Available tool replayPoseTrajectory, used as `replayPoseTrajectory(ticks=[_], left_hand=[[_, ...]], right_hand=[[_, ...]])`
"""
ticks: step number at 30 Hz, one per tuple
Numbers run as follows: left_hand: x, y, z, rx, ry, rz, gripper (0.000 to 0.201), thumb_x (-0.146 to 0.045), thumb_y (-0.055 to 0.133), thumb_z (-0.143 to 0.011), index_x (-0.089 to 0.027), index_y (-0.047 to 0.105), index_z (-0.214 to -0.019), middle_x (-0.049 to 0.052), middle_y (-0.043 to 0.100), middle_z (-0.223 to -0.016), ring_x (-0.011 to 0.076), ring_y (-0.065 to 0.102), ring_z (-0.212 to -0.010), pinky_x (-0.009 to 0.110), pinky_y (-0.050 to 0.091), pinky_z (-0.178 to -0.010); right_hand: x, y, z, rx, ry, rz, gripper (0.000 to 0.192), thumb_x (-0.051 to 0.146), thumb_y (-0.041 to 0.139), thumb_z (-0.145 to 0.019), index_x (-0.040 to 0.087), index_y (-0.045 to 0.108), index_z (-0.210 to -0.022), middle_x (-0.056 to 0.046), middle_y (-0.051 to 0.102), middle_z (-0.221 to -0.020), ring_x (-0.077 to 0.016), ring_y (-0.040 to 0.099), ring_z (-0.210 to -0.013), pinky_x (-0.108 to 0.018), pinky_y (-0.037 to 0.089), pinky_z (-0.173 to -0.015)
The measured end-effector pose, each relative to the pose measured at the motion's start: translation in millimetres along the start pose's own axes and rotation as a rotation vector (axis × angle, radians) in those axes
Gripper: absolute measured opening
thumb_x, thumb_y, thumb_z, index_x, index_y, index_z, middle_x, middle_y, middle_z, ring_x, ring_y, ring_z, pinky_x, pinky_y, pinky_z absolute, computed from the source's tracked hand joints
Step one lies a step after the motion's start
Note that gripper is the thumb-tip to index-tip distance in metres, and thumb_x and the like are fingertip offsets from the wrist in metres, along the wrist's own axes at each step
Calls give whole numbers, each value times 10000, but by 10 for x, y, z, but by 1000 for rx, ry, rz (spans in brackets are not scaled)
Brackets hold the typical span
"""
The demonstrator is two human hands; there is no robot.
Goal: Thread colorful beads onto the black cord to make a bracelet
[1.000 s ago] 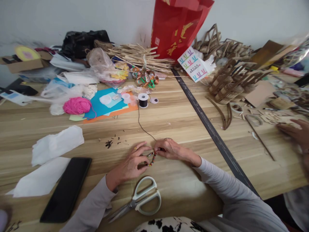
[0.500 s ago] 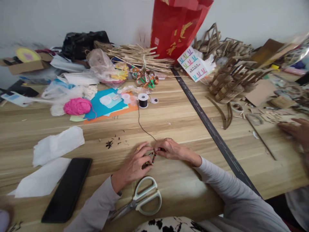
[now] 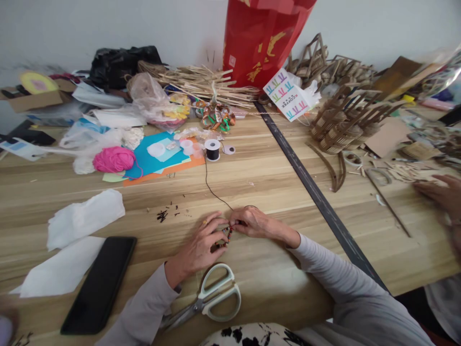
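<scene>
Resting low on the worktop (image 3: 273,182), both hands meet at the middle, fingertips pinched together on a short bead string (image 3: 226,235). Left hand (image 3: 201,242) comes in from lower left, knuckles up, fingers curled round the beads, wrist flat on the wood. Right hand (image 3: 254,222) reaches across from the right, thumb and forefinger closed on the top end of the string, grey sleeve trailing behind. So the beads sit right between the two hands, just off the wood as far as I can tell

A thin black cord (image 3: 212,190) runs from the right hand's fingers up to a spool (image 3: 212,149). Scissors (image 3: 207,297) lie just below the left wrist, phone (image 3: 99,283) further left beside white tissue (image 3: 84,216). Pink yarn (image 3: 114,159), blue paper (image 3: 154,156), stick bundle (image 3: 205,84) and a red bag (image 3: 264,38) crowd the back edge against a plain white wall. Dark strip (image 3: 309,187) splits the worktop; another person's hand (image 3: 441,194) is at far right among cardboard bits
</scene>
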State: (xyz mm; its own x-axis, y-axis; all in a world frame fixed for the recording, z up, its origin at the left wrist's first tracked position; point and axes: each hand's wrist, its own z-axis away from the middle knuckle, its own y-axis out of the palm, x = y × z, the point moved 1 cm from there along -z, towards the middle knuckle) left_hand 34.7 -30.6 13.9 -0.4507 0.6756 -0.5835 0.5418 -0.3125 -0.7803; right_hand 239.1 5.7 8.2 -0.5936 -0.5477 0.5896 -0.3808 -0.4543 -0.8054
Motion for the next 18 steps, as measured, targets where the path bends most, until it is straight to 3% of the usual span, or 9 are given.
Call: replayPoseTrajectory(ticks=[18], left_hand=[[4,-3,-4,22,4,12,90,-108,644,-791,-179,680,-833,104,580,-1224,293,343,-1325,478,391,-1063]], right_hand=[[39,-26,0,2,13,18,87,147,551,-862,166,635,-862,-45,679,-840,-155,621,-782,-224,410,-716]])
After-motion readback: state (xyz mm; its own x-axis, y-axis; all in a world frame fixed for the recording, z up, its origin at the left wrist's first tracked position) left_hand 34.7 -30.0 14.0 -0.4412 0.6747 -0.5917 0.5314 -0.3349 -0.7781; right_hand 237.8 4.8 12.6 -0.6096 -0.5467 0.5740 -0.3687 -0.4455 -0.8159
